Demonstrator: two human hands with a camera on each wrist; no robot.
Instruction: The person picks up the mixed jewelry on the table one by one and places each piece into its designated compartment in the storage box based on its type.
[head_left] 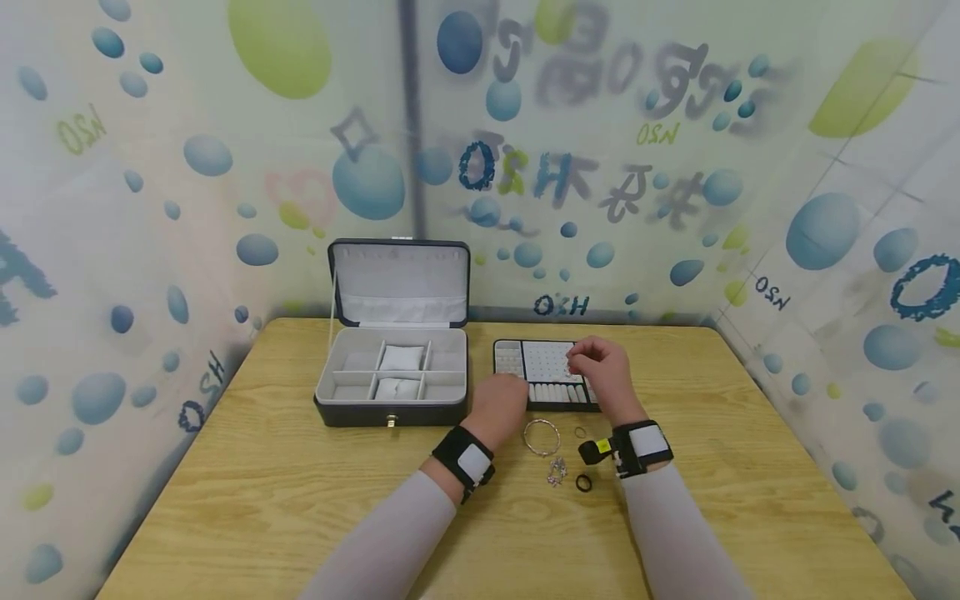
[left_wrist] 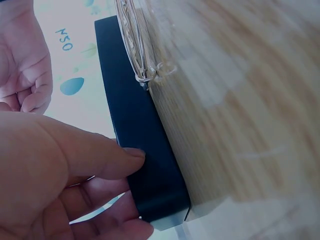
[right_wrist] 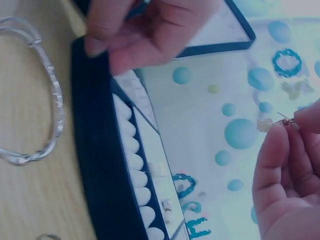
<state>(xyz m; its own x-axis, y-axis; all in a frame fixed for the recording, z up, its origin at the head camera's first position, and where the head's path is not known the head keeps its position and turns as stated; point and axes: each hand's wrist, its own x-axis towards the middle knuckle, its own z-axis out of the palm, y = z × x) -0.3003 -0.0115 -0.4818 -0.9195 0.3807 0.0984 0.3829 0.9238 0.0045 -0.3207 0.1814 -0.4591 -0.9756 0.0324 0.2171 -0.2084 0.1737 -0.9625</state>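
Observation:
In the head view my left hand (head_left: 498,408) grips the near left corner of a black jewelry tray (head_left: 558,407). Its thumb presses on the tray's dark side wall (left_wrist: 130,100) in the left wrist view, with fingers curled at the other side. My right hand (head_left: 606,379) is raised over the tray's right part. Between its thumb and fingertips it pinches a tiny earring (right_wrist: 284,121) with a thin wire, a pale bit (right_wrist: 265,124) beside it. White ring rolls (right_wrist: 135,161) line the tray's front compartment, and a white dotted panel (head_left: 546,360) lies behind them.
Left of the tray stands an open jewelry box (head_left: 392,414) with cushions in two compartments. Nearer me on the wooden table (head_left: 300,517) lie a bangle (head_left: 526,442), a thin ring (head_left: 581,437), a sparkly pink piece of jewelry (head_left: 557,472) and a black ring (head_left: 583,490).

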